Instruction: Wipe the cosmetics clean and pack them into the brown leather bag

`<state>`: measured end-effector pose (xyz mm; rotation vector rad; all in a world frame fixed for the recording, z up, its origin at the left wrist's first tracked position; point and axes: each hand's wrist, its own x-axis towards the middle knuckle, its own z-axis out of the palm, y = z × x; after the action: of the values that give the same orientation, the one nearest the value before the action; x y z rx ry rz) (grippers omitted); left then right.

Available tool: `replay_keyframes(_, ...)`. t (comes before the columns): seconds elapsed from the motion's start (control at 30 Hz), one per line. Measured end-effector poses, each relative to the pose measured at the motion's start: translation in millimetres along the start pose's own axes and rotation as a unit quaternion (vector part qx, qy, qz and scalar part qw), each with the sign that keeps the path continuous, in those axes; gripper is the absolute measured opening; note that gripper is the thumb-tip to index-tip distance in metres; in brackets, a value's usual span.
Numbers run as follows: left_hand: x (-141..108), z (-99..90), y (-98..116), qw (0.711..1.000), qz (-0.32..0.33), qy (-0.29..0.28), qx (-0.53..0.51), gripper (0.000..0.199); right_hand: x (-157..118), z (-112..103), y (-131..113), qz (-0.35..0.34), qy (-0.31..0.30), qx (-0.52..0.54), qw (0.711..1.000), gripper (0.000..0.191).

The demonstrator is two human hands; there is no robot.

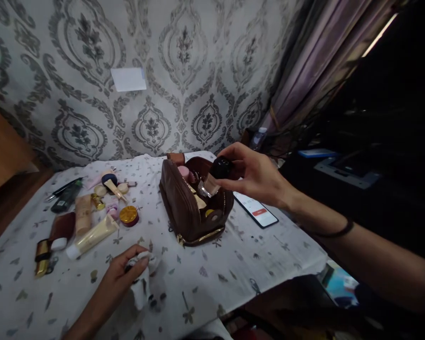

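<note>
- My right hand (258,175) had its fingers clamped around the black cap (221,167) of a small bottle (211,183), its beige body tilted downward at the mouth of the brown bag (173,196).
- My left hand (127,267) had its fingers closed on a crumpled white cloth (140,289).
- The bag stood open on the table (205,283), a pink item (183,172) inside.
- A lit phone (264,218) lay just right of it.
- Left of the bag were a pale tube (92,239) and a gold-lidded jar (129,216).

No text can be read clearly: the small marks on the flat, black-edged, white-screened phone (258,210) are blurred.
</note>
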<state>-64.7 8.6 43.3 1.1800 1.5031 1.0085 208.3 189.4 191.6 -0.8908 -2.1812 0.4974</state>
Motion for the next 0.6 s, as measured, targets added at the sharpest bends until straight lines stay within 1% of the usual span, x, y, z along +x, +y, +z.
replay_keyframes(0.07,2,-1.5,-12,0.999,-0.011,-0.018,0.025,0.041,7,0,9,0.03,-0.052,-0.11,0.992,0.035)
replay_keyframes(0.13,3,-2.1,-19,0.999,-0.021,-0.028,0.033,0.04,11,3,16,0.052,-0.105,-0.202,0.972,0.034)
replay_keyframes(0.2,4,-2.7,-23,0.999,-0.021,-0.024,0.033,0.04,14,8,22,0.06,-0.149,-0.262,0.952,0.033)
replay_keyframes(0.27,4,-3.6,-23,0.999,-0.025,-0.019,0.042,0.04,15,12,28,0.047,-0.175,-0.303,0.936,0.032)
replay_keyframes(0.4,7,-6.7,-25,0.997,-0.034,-0.03,0.066,0.044,15,19,37,-0.001,-0.176,-0.381,0.908,0.035)
replay_keyframes(0.53,9,-9.8,-37,0.996,-0.035,-0.039,0.079,0.046,10,23,42,-0.04,-0.178,-0.437,0.881,0.042)
replay_keyframes(0.6,8,-10.2,-43,0.995,-0.033,-0.025,0.088,0.044,8,23,42,-0.053,-0.186,-0.455,0.869,0.046)
